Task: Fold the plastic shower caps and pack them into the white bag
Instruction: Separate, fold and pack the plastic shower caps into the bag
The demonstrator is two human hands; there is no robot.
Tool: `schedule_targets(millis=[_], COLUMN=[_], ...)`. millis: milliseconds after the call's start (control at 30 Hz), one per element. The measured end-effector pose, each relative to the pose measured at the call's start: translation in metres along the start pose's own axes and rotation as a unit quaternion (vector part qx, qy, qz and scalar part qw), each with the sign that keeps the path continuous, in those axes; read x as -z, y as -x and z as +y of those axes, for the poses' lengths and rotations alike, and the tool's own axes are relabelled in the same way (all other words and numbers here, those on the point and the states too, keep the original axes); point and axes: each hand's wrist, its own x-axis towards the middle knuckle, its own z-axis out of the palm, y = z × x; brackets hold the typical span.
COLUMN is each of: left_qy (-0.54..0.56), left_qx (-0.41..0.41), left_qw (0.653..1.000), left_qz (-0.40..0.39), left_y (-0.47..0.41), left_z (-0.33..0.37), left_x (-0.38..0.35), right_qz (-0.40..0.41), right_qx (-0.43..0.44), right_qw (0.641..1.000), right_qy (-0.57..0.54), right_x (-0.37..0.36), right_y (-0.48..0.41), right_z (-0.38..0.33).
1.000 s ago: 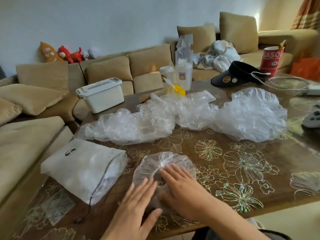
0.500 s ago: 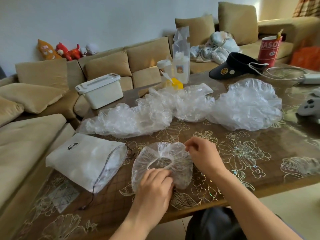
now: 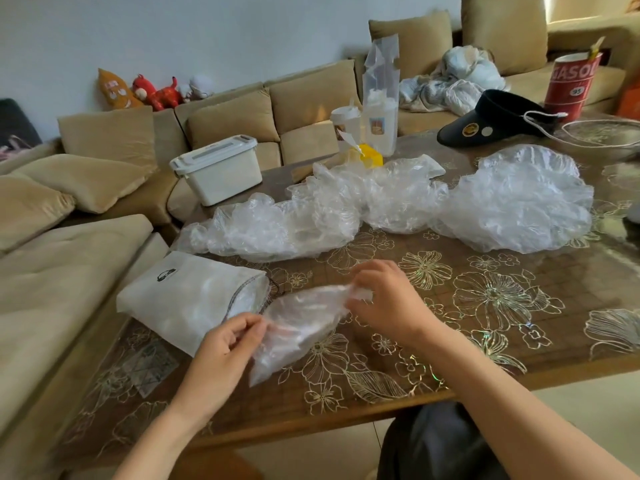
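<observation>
We pinch a crinkled, clear shower cap [image 3: 304, 323] folded narrow between our left hand [image 3: 225, 344] and right hand [image 3: 388, 299], beside the white bag [image 3: 183, 299].

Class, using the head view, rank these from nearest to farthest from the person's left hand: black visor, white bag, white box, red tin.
1. white bag, beside the left hand.
2. white box, farther back on the sofa.
3. black visor, far right of the table.
4. red tin, beyond the visor.

Open table surface [image 3: 502, 306] near right; white bag [image 3: 180, 299] crowds near left; shower cap heap [image 3: 398, 202] walls far side.
</observation>
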Motion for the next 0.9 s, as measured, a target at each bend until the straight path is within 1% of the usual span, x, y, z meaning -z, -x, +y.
schedule_targets(millis=[67,100,133,167,200,233,267,300,367,400,467,500,567,600,634,667,734,800,834,900], left_qy=[0.008,0.016,0.02,0.011,-0.001,-0.019,-0.027,-0.045,-0.094,-0.127,-0.202,-0.239,-0.276,-0.268,-0.236,-0.191,-0.117,-0.063,-0.042,-0.041], left_qx=[-0.017,-0.031,-0.044,-0.054,-0.064,-0.066,-0.059,-0.048,-0.053,-0.067,-0.097,-0.133,-0.219,-0.229,-0.208,-0.169,-0.104,-0.06,-0.043,-0.015], left_qw=[0.999,0.998,0.998,0.998,0.998,0.998,0.998,0.997,0.992,0.987,0.967,0.953,0.931,0.932,0.947,0.965,0.987,0.996,0.998,0.999], left_qz=[0.032,0.043,0.042,0.036,0.024,0.009,-0.009,-0.03,-0.061,-0.077,-0.123,-0.13,-0.095,-0.08,-0.063,-0.054,-0.031,-0.003,0.009,0.031], left_y=[-0.008,-0.012,-0.013,-0.014,-0.012,-0.008,-0.003,0.003,0.015,0.021,0.032,0.034,0.034,0.031,0.027,0.022,0.011,0.001,-0.002,-0.006], left_z=[0.007,0.011,0.014,0.017,0.019,0.018,0.013,0.007,-0.014,-0.022,-0.033,-0.035,-0.042,-0.045,-0.046,-0.047,-0.046,-0.041,-0.039,-0.033], left_x=[0.004,0.006,0.008,0.01,0.011,0.012,0.009,0.007,-0.002,-0.008,-0.018,-0.023,-0.028,-0.03,-0.031,-0.031,-0.031,-0.031,-0.034,-0.039], right_qz=[0.084,0.113,0.128,0.13,0.113,0.08,0.039,0.0,-0.066,-0.082,-0.113,-0.131,-0.166,-0.175,-0.18,-0.188,-0.201,-0.186,-0.171,-0.139], right_qx=[-0.024,-0.015,0.011,0.057,0.11,0.154,0.175,0.176,0.161,0.155,0.123,0.106,0.076,0.064,0.049,0.024,-0.052,-0.114,-0.134,-0.162], right_qw=[0.995,0.993,0.991,0.99,0.985,0.979,0.973,0.973,0.974,0.974,0.978,0.979,0.978,0.979,0.98,0.981,0.978,0.974,0.975,0.976], right_qy=[-0.04,-0.04,-0.021,0.014,0.063,0.108,0.142,0.149,0.146,0.145,0.128,0.117,0.106,0.088,0.067,0.042,-0.017,-0.053,-0.053,-0.048], right_x=[0.01,0.016,0.023,0.031,0.037,0.041,0.045,0.044,0.042,0.041,0.04,0.041,0.043,0.043,0.042,0.044,0.046,0.046,0.046,0.041], right_y=[-0.005,-0.006,-0.002,0.003,0.011,0.02,0.032,0.043,0.061,0.065,0.07,0.07,0.068,0.067,0.064,0.059,0.048,0.033,0.025,0.01], right_z=[-0.004,-0.006,-0.007,-0.007,-0.005,-0.002,0.002,0.005,0.008,0.009,0.008,0.009,0.012,0.011,0.012,0.014,0.018,0.021,0.021,0.021])
